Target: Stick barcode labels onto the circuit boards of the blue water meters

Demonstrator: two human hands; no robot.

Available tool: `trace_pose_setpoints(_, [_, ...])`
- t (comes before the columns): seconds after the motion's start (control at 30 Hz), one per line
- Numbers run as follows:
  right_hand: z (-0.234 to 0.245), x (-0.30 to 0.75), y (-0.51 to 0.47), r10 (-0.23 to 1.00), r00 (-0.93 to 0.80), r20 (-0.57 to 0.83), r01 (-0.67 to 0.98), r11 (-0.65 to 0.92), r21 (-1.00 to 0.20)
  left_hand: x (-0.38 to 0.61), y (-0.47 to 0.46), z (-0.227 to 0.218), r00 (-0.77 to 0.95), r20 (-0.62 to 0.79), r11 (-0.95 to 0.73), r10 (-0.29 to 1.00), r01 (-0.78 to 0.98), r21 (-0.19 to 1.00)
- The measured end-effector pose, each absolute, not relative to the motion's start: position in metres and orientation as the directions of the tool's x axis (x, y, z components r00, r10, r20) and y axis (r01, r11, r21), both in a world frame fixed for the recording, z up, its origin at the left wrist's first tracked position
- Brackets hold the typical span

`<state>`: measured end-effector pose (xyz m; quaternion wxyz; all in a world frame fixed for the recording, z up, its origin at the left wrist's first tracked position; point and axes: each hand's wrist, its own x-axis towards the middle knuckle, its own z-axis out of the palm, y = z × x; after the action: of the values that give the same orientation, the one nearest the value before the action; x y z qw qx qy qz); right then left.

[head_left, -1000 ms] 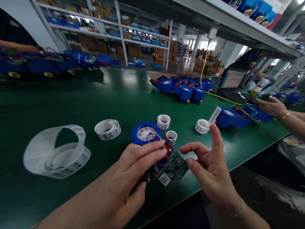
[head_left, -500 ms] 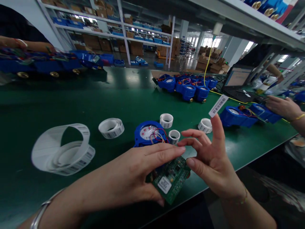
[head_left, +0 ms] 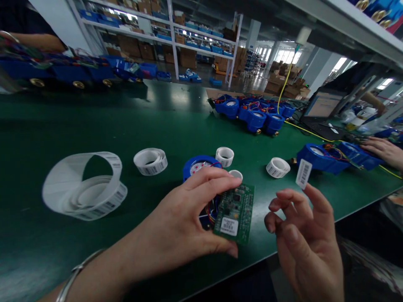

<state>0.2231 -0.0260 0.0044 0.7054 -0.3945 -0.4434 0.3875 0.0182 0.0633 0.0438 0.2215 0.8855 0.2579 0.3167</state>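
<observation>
My right hand had just come away from the circuit board, where half a second earlier its thumb was against the edge, so my left hand alone now held it. The board had also turned squarer to me, its white sticker facing up. My left hand was clamped on it, fingers over the far edge and thumb beneath the near one. My right hand stood just beside the board, touching nothing on the table, thumb and fingers apart and loosely curled, with a barcode label clinging to one raised fingertip, out of the grip and free to move separately from the board. Just beyond my left fingers, partly covered by them, was a blue housing; coloured wires showed between it and the board, though I couldn't tell where they ended. Left of that hand sat a big loose label roll. Far beyond both hands, a rack held cartons and blue bins, their contents too small to make out.
</observation>
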Motion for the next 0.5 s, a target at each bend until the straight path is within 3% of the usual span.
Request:
trace_pose_setpoints(0.3, [0.008, 0.221, -0.042, 0.895, 0.219, 0.388, -0.072, 0.411, -0.909, 0.028, 0.051, 0.033, 0.491, 0.512, -0.708, 0.705, 0.522, 0.475])
trace_pose_setpoints(0.37, [0.014, 0.229, -0.043, 0.960, 0.101, 0.262, -0.131, 0.274, -0.953, 0.028, 0.051, 0.032, 0.484, 0.520, -0.709, 0.704, 0.533, 0.462])
trace_pose_setpoints(0.5, [0.033, 0.234, -0.035, 0.960, -0.207, -0.190, -0.287, -0.246, -0.926, 0.028, 0.051, 0.032, 0.489, 0.535, -0.719, 0.689, 0.554, 0.421])
